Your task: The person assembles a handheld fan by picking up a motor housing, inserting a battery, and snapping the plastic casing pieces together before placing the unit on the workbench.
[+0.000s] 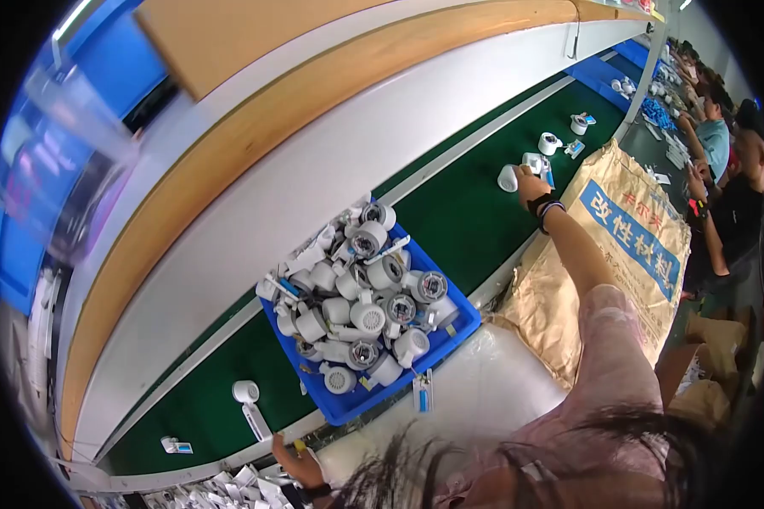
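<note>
While the person leans over a long green conveyor belt (475, 212), the right hand (530, 182) stretches far to the right and rests against a small white round part (508, 178) on the belt; whether the fingers close on it cannot be told from here. The left hand (293, 462) sits low at the near edge, its fingers curled by a heap of small white pieces (229, 490); what it grips, if anything, is unclear.

Between the hands, a blue plastic bin (450, 335) lies across the belt, heaped with white fan-like parts (361, 297), smooth moulded plastic with round grilled faces and short handles. The pile rises above the rim, so a knock from the reaching arm could well spill pieces onto the belt. The long reach could also tip the white round part over.

A lone white fan part (248, 399) lies on the belt to the left. A tan woven sack (620, 246), creased and coarse, drapes over the table at right. Other workers (721, 161) sit farther along.
</note>
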Action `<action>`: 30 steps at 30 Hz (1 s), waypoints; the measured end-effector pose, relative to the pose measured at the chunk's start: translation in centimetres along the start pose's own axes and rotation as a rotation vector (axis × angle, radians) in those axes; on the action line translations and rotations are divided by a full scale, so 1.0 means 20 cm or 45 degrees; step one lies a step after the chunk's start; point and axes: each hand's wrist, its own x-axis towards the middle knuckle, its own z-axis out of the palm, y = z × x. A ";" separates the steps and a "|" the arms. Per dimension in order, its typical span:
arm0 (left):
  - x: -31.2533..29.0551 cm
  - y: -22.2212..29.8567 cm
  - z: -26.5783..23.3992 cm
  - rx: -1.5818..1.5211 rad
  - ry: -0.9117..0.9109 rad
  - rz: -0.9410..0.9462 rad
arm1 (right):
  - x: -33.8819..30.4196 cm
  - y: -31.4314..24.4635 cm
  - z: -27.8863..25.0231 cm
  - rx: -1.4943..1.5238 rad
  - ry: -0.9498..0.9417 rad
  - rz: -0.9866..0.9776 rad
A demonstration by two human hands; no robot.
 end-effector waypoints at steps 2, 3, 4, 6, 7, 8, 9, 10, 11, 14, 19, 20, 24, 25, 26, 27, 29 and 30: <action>-0.16 0.10 -0.07 -0.126 -0.025 0.178 | -0.02 -0.05 0.07 -0.196 -0.011 0.052; -0.18 0.23 -0.01 0.027 -0.010 0.339 | 0.09 -0.03 0.08 -0.192 0.016 0.049; -0.20 0.28 0.10 -0.112 0.020 0.231 | 0.21 0.00 0.07 -0.374 0.032 0.025; -0.23 0.28 0.12 -0.087 -0.050 0.211 | 0.23 0.11 0.19 -0.568 0.152 -0.032; -0.28 0.31 0.10 -0.154 -0.073 0.078 | 0.22 0.02 0.20 -0.551 0.140 -0.061; -0.32 0.27 0.09 -0.132 -0.063 0.056 | 0.17 -0.09 0.11 -0.317 0.063 -0.055; -0.30 0.22 0.16 -0.364 -0.117 0.036 | 0.09 -0.11 -0.02 -0.103 -0.003 -0.001; -0.32 0.19 0.17 -0.592 -0.143 0.002 | 0.04 -0.16 -0.10 0.047 0.069 0.053; -0.29 0.28 0.20 -0.609 -0.174 0.021 | -0.02 -0.10 -0.21 0.031 0.076 0.088; -0.31 0.69 0.18 -0.740 -0.294 0.022 | -0.18 -0.06 -0.38 1.209 -0.297 -0.057; -0.39 1.14 0.10 -0.738 -0.478 0.307 | -0.80 -0.38 -0.75 2.272 -0.794 -0.024; -0.41 1.15 0.10 -0.707 -0.526 0.447 | -0.96 -0.47 -0.80 2.393 -0.870 0.051; -0.46 1.37 0.10 -0.369 -0.477 0.817 | -1.51 -0.73 -0.91 2.763 -1.222 0.142; -0.50 1.39 0.08 -0.274 -0.445 0.810 | -1.60 -0.82 -0.92 2.773 -1.326 0.219; -0.56 1.40 0.07 -0.260 -0.431 0.779 | -1.71 -0.86 -0.88 2.891 -1.410 0.165; -0.62 1.38 0.07 -0.525 -0.578 0.605 | -1.81 -0.90 -0.84 3.010 -1.500 0.111; -0.68 1.32 0.01 -0.787 -0.692 0.406 | -1.97 -0.98 -0.86 3.024 -1.524 0.349; -0.70 1.29 -0.03 -1.029 -0.970 0.127 | -2.03 -0.98 -0.85 3.023 -1.507 0.399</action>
